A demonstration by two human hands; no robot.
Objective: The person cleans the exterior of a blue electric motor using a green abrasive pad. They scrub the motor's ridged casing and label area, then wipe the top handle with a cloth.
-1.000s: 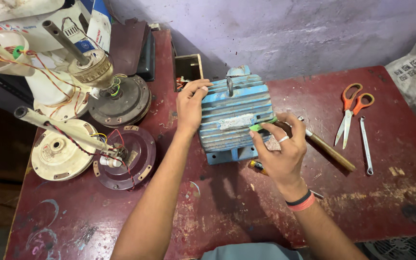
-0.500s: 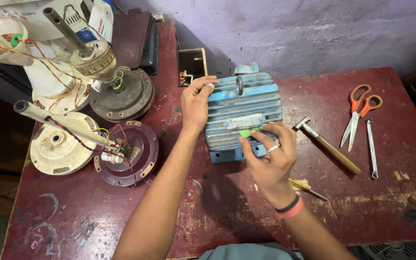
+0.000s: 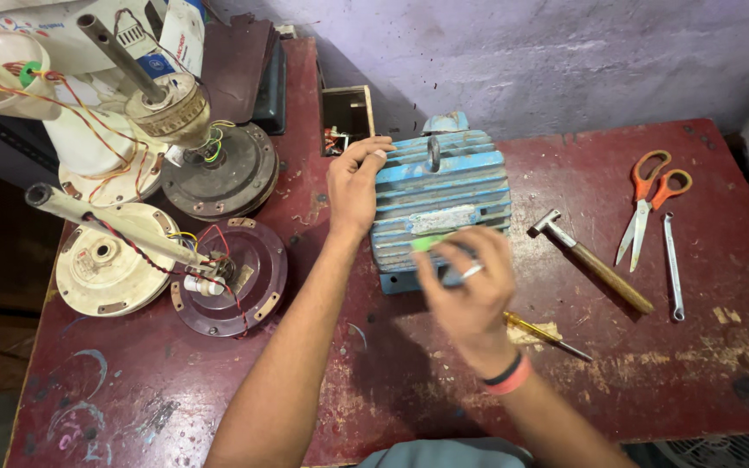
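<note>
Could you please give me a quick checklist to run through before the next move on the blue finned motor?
1. Left hand steadying the blue motor: ok, fingers rest on its top left edge.
2. Right hand has a firm grip on the small green-tipped tool: cannot tell, the hand is blurred.
3. Motor seated flat on the red table: ok.
4. Hammer close by: ok, lying just right of the motor.
5. Yellow-handled screwdriver free: ok, beside the right wrist.
6. Scissors and spanner clear of the hands: ok.
</note>
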